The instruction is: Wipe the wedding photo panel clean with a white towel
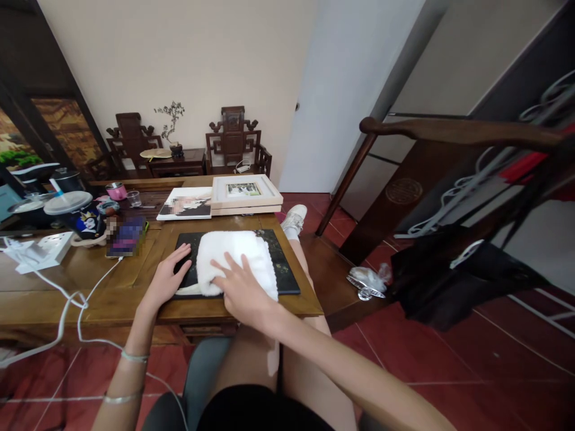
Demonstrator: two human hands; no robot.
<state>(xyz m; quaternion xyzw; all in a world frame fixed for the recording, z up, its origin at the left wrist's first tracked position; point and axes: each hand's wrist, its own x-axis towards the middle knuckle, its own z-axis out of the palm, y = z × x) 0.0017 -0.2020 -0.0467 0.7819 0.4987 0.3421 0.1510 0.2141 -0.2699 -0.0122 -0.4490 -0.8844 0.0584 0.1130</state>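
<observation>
A white fluffy cloth (236,260) lies on a flat black picture panel (287,269) at the near right end of a wooden table (126,293). My right hand (240,287) presses flat on the cloth's near part, fingers spread. My left hand (167,276) rests flat on the panel's left edge, fingers apart, holding it down. Beyond the panel lie a pale wooden picture frame (246,193) and an unframed photo print (186,203).
A phone (126,236) with a white cable, a white power strip (42,248), a lidded cup (74,209), a pink tin and a glass sit on the table's left. A dark wooden chair (449,179) draped with black fabric stands right. Carved chairs line the far wall.
</observation>
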